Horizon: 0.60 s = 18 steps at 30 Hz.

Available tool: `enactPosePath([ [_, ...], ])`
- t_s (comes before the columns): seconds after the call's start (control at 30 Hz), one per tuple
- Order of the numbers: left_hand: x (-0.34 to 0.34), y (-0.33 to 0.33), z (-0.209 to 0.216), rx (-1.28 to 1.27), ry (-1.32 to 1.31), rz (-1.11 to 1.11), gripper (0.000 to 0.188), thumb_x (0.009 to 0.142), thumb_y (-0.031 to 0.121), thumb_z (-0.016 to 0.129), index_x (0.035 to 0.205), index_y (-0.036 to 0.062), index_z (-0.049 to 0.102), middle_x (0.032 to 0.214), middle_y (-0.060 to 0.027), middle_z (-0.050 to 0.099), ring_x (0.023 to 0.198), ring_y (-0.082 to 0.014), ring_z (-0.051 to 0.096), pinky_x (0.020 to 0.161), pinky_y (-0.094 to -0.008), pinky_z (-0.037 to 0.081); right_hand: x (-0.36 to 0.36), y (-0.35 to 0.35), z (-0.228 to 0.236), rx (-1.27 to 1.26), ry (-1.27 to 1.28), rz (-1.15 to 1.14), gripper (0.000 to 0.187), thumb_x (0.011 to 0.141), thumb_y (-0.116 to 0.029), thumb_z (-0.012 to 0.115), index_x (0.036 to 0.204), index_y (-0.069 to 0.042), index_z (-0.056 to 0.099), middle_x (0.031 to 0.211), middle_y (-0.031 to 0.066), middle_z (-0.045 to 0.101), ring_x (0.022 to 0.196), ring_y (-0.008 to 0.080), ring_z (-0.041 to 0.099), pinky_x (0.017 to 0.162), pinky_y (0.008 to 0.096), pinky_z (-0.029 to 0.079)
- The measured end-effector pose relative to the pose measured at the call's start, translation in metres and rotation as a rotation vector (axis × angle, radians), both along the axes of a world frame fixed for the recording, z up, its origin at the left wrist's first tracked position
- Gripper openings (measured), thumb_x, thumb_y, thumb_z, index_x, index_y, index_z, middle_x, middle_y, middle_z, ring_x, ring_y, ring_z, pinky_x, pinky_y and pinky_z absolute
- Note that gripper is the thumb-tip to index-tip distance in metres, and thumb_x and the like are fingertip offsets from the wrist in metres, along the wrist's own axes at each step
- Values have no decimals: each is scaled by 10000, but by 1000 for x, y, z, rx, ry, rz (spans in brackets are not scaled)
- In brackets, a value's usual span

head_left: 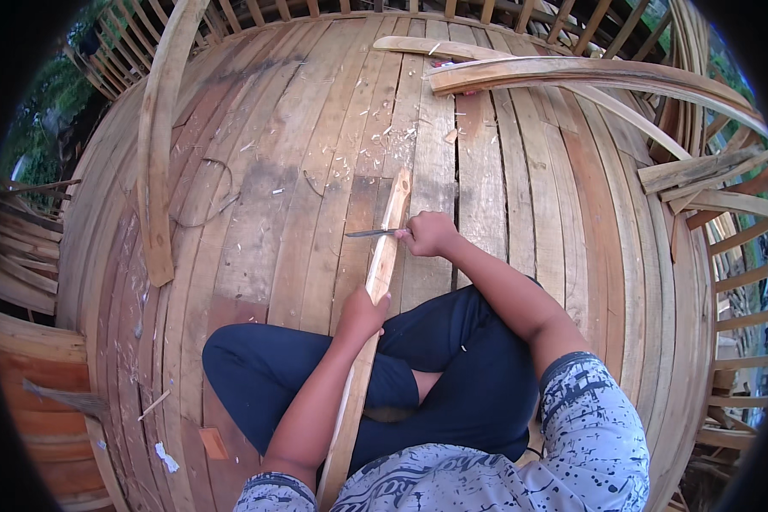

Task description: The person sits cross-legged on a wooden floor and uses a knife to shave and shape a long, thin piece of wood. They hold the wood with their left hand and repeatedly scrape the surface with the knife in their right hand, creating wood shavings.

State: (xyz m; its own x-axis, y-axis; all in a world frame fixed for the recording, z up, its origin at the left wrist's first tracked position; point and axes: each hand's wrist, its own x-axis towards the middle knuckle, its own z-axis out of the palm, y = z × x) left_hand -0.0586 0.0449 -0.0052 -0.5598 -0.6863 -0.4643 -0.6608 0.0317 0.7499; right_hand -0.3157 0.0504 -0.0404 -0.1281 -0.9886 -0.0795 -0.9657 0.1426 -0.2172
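A long narrow strip of wood (386, 258) runs from beside my body out over my crossed legs, its far end pointing away from me. Partway along it, my left hand (363, 316) is wrapped round the strip. Farther out, my right hand (429, 234) is closed on a knife, its handle hidden in the fist. The dark knife blade (365, 233) lies crosswise over the strip and points left. Pale wood shavings (394, 143) are scattered on the floor beyond the strip's far end.
I sit on a plank floor (256, 213). A long board (155, 171) lies at the left, and several boards (563, 72) lie at the far right. Wooden railings (742, 277) edge the platform. A thin looped cord (222, 205) and a small reddish wood piece (213, 443) lie leftward.
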Motion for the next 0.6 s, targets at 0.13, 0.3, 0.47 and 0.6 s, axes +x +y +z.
enactPosePath([
  [0.13, 2, -4, -9, -110, -68, -23, 438, 957, 286, 680, 1097, -112, 560, 769, -205, 686, 525, -267, 700, 489, -400, 554, 24, 10, -2, -51, -83, 89, 641, 980, -567, 490, 685, -43, 714, 667, 204, 671, 691, 407, 693, 653, 511, 552],
  [0.3, -9, -1, 8, 14, -50, -1, 435, 957, 273, 669, 1126, -112, 561, 846, -276, 703, 609, -340, 723, 642, -456, 591, -4, 2, -4, -46, -38, -47, 614, 985, -535, 493, 708, -40, 727, 665, 210, 667, 682, 407, 690, 643, 506, 551],
  [0.47, -5, -4, -33, -336, -107, -59, 403, 964, 259, 674, 1106, -100, 556, 795, -233, 699, 552, -287, 708, 552, -417, 577, 8, 11, 3, -16, -64, 56, 608, 983, -531, 495, 713, -37, 724, 646, 209, 655, 665, 411, 683, 640, 511, 545],
  [0.6, -12, -4, -3, -56, -52, 0, 405, 967, 259, 675, 1106, -101, 553, 799, -242, 702, 569, -295, 714, 553, -420, 576, 14, 6, -2, -57, -89, -71, 597, 976, -533, 501, 724, -43, 730, 647, 208, 657, 662, 415, 682, 643, 512, 549],
])
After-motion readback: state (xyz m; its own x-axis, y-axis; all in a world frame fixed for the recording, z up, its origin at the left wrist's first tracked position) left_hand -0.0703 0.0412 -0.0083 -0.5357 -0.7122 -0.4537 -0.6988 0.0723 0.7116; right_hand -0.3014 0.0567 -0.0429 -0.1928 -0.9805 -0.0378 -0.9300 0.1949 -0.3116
